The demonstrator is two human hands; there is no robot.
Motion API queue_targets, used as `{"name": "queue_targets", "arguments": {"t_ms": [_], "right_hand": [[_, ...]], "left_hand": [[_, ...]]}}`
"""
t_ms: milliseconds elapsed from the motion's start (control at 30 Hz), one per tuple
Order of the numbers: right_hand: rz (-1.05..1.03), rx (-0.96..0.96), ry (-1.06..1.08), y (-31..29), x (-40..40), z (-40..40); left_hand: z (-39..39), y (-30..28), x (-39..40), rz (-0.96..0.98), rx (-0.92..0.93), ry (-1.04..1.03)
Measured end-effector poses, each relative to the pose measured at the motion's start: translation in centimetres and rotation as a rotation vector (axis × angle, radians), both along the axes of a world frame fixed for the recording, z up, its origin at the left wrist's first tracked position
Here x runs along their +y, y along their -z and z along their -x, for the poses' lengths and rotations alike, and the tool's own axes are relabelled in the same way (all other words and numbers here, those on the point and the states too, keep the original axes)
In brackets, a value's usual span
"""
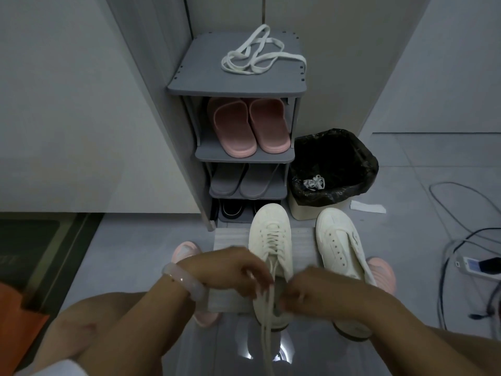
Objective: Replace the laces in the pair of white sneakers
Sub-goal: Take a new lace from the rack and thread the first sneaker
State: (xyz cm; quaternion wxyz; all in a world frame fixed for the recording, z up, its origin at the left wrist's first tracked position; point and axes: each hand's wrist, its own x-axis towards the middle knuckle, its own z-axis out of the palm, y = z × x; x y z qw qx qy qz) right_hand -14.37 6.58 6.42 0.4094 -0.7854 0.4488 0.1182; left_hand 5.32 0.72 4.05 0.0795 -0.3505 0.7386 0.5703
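Two white sneakers stand on the floor in front of me. The left sneaker [271,234] is laced, and its lace ends [267,316] hang down toward me. My left hand [233,270] and my right hand [309,289] hover over its heel end, fingers curled and pinching the lace ends. The right sneaker [339,245] has bare eyelets and no lace. A loose white lace [260,54] lies coiled on top of the grey shoe rack [235,85]. Another white lace [313,183] lies inside the bin.
The rack holds pink slippers [249,126], grey slippers and black shoes on lower shelves. A bin with a black bag [333,166] stands right of the rack. Cables and a power strip [477,264] lie on the floor at right. My knees frame the bottom.
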Motion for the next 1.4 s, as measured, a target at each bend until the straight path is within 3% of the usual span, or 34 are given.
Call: {"name": "queue_targets", "arguments": {"t_ms": [100,200,333,667,900,1033,1133,1400], "right_hand": [[0.348,-0.034,0.425,1.8,-2.3,0.9],[0.370,-0.131,0.669,3.5,-3.0,0.1],[0.312,-0.041,0.636,5.4,-2.1,-1.7],[0.394,-0.038,0.595,5.9,-1.8,-1.9],[0.359,-0.025,0.573,5.6,-2.4,-1.2],[0.258,-0.180,0.724,5.3,-3.0,-0.5],[0.246,-0.192,0.735,5.6,-3.3,-0.5],[0.263,-0.048,0.628,6.1,-4.0,-1.3]], "left_hand": [[0.3,1.2,-0.7,0.306,0.004,-0.480],[1.1,2.7,-0.5,0.498,-0.055,-0.594],[2.6,4.2,0.4,0.537,-0.109,-0.443],[3.8,4.6,0.8,0.688,-0.178,-0.424],[3.3,4.5,0.5,0.565,-0.081,-0.551],[2.9,4.7,-0.1,0.430,-0.004,-0.648],[3.1,4.9,-0.3,0.355,0.036,-0.716],[3.6,5.6,-0.7,0.524,-0.081,-0.534]]}}
